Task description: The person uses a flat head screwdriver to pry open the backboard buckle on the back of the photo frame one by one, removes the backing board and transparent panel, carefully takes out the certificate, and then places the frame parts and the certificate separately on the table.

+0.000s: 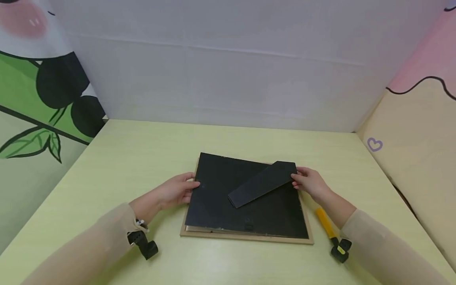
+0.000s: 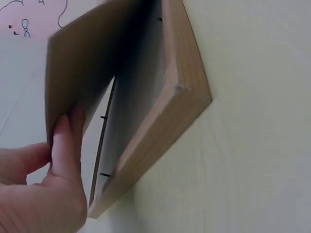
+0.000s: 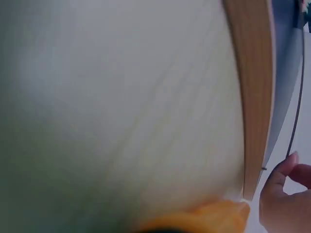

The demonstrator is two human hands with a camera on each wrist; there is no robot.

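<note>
A black backing board (image 1: 221, 174) with a tapered stand leg (image 1: 263, 184) on its upper face tilts over a light wooden picture frame (image 1: 246, 238). My left hand (image 1: 174, 190) pinches the board's left edge, thumb on the black side and fingers on the brown underside. In the left wrist view, a wide gap shows between the board (image 2: 77, 73) and the frame (image 2: 160, 131), with small metal tabs along the frame's inner edge. At the far side, my right hand (image 1: 311, 184) pinches the board's right edge near the leg's wide end. The right wrist view shows those fingertips just above the frame's rim (image 3: 255, 97).
A tool with a yellow handle (image 1: 325, 222) lies right of the frame, partly hidden by the right wrist camera (image 1: 341, 250). The pale table (image 1: 149, 142) meets a white backdrop (image 1: 231, 79) behind and painted panels at both sides.
</note>
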